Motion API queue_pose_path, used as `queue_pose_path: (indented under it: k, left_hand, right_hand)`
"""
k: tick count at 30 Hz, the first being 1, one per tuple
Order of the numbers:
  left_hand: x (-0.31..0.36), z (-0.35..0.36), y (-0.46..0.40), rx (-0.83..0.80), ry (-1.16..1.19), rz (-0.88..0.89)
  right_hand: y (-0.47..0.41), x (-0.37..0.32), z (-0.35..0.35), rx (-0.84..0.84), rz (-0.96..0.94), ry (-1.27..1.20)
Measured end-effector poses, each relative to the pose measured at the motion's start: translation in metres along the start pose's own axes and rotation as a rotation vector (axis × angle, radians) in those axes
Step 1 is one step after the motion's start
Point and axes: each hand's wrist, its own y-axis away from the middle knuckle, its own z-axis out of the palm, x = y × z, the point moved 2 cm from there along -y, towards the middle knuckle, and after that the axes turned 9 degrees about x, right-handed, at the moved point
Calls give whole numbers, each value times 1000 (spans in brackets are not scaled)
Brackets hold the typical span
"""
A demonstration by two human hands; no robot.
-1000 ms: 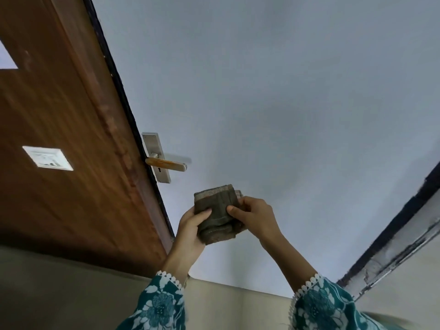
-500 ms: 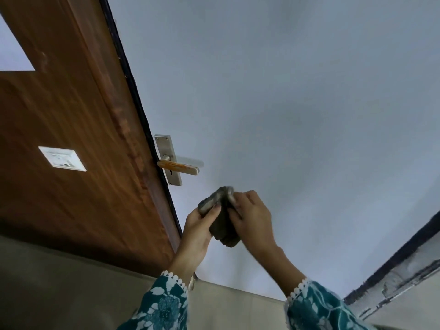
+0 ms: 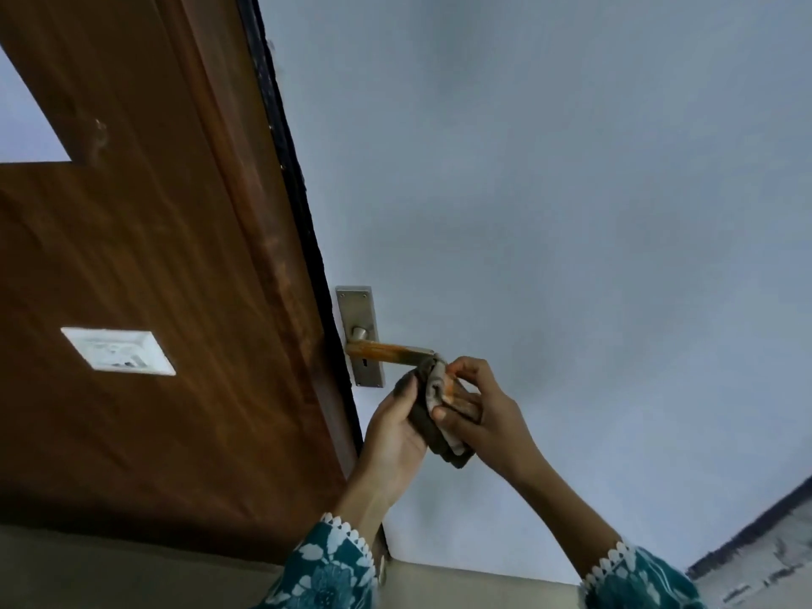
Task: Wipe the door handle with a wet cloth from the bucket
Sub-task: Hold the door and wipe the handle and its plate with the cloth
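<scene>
fingers of both hands closed on folded cloth; cloth held by left hand and right hand, pressed against door handle tip.

wall: pale blue-grey, plain | frame: brown wood, left | switch plate: white | light: dim
</scene>
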Motion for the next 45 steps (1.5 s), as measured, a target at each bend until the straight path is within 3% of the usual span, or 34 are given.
queue_pose_path:
  k: [7, 10, 12, 13, 15, 17, 21, 25, 27, 31, 33, 36, 39, 45]
  left_hand:
    - [35, -40, -16, -90, -163, 59]
    - [41, -53, -18, -69, -187, 69]
    - [45, -62, -21, -53, -186, 65]
    - [48, -66, -23, -58, -189, 63]
    - [51, -68, -25, -84, -205, 64]
    - [52, -66, -24, -101, -251, 65]
    - [52, -69, -20, -135, -408, 106]
    - [84, -81, -17, -208, -555, 202]
    - [112, -89, -13, -170, -588, 404]
    - [167, -104, -16, 116, -743, 1313]
    - [176, -103, -32, 202, -971, 1574]
    - [177, -97, -65, 307, -1313, 1604]
    - [170, -103, -92, 440, -1533, 1620]
    - [167, -105, -102, 558, -1521, 1778]
  right_hand:
    - [2, -10, 61, 379, -165, 263]
    - [5, -14, 76, 289, -191, 339]
    - [8, -17, 75, 113, -55, 185]
    - [9, -21, 74, 39, 83, -28]
    - [12, -16, 71, 16, 291, -399]
    - [14, -14, 73, 48, 323, -501]
    - [13, -12, 85, 74, 389, -393]
    - [1, -31, 79, 228, 292, 103]
    - [-9, -47, 75, 351, 177, 301]
    - [-42, -56, 77, 587, -323, 663]
    - [-57, -47, 98, 570, -517, 803]
    - [-69, -31, 136, 453, -620, 980]
    - [-69, -15, 153, 392, -589, 1033]
    - [-70, 6, 123, 300, -638, 1054]
